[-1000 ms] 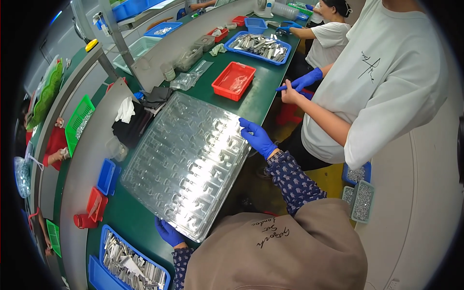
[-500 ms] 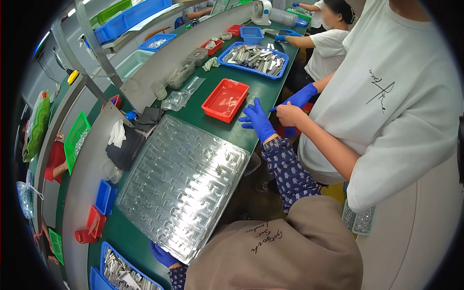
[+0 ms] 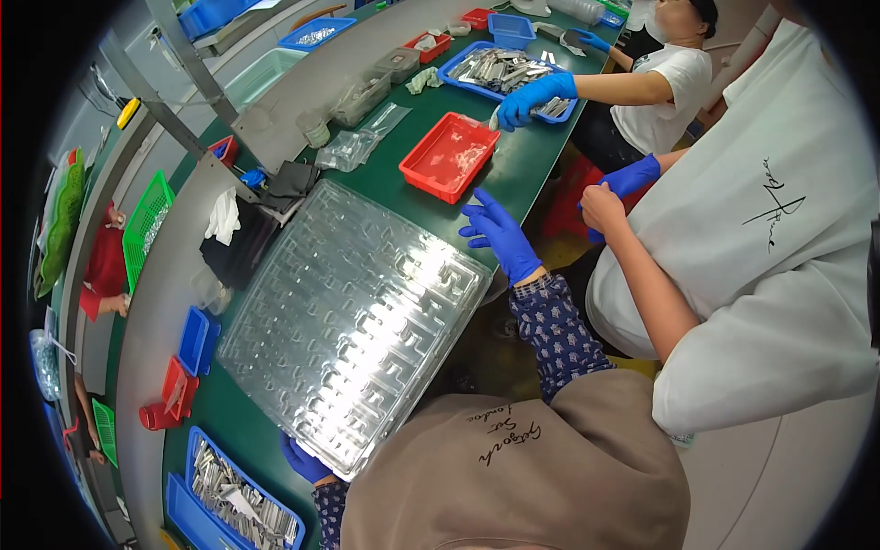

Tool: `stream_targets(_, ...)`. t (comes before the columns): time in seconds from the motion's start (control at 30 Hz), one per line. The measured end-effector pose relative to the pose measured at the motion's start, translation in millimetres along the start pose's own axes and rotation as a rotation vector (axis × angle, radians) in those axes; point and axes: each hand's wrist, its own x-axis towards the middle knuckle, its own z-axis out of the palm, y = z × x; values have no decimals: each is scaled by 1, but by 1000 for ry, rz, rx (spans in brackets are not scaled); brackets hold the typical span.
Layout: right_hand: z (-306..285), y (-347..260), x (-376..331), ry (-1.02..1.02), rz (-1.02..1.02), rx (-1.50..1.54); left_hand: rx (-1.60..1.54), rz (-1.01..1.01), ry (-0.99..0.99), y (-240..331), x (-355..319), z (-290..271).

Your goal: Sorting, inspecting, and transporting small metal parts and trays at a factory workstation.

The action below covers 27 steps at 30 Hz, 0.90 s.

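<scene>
A large stack of clear moulded plastic trays [image 3: 312, 302] lies across the green bench before me. My left hand [image 3: 307, 461], in a blue glove, holds the stack's near left corner, its fingers partly hidden by the plastic. My right hand [image 3: 501, 236], also blue-gloved, hovers past the stack's far right corner with fingers spread and nothing in them. Just beyond it sits a shallow red bin [image 3: 429, 183] with whitish film or residue inside. A seated co-worker's blue-gloved hand [image 3: 536, 99] reaches to that bin's far right corner, with something pale at the fingertips.
A blue tray of metal strips [image 3: 463, 66] stands farther along the bench, and another blue tray of strips [image 3: 298, 536] is at the near left. Small blue [image 3: 194, 341] and red bins [image 3: 181, 387] line the left partition. A person in a white shirt [image 3: 779, 229] stands close at my right.
The seated co-worker's gloved hand has come across to the red bin. The view has shifted slightly. My left hand stays at the tray corner and my right stays spread.
</scene>
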Motion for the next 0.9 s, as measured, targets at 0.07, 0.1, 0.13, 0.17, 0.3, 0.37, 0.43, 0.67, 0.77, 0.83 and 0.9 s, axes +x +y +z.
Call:
stream_targets(0.07, -2, 6, -8, 2, 10, -4, -29, 2, 5, 0, -1, 2)
stream_targets(0.1, -2, 9, -11, 8, 12, -7, -63, 12, 6, 1, -2, 2)
stream_targets(0.13, -2, 11, -14, 14, 12, -10, -74, 5, 7, 7, -4, 4)
stream_targets(0.17, -2, 12, -16, 8, 19, -11, -70, 0, 14, 7, -4, 4)
stream_targets(0.3, -2, 13, -23, 15, 1, -8, -97, 13, -19, 3, -2, 2)
stream_targets(0.37, 3, 13, -28, 17, -3, 3, -190, -2, 5, -3, -3, 1)
stream_targets(0.43, 6, 13, -32, 16, 2, -2, -154, 14, 8, -5, -3, 0)
stream_targets(0.67, 14, 12, -48, 28, -14, -42, -154, 40, -20, 5, -6, 4)
stream_targets(0.77, 17, 12, -54, 33, -17, -76, -197, -2, 23, 9, -8, 7)
stream_targets(0.83, 19, 15, -59, 53, -28, -90, -180, 1, 12, 4, -6, 3)
stream_targets(0.9, 18, 22, -61, 66, -37, -102, -136, 17, 32, 0, -5, 0)
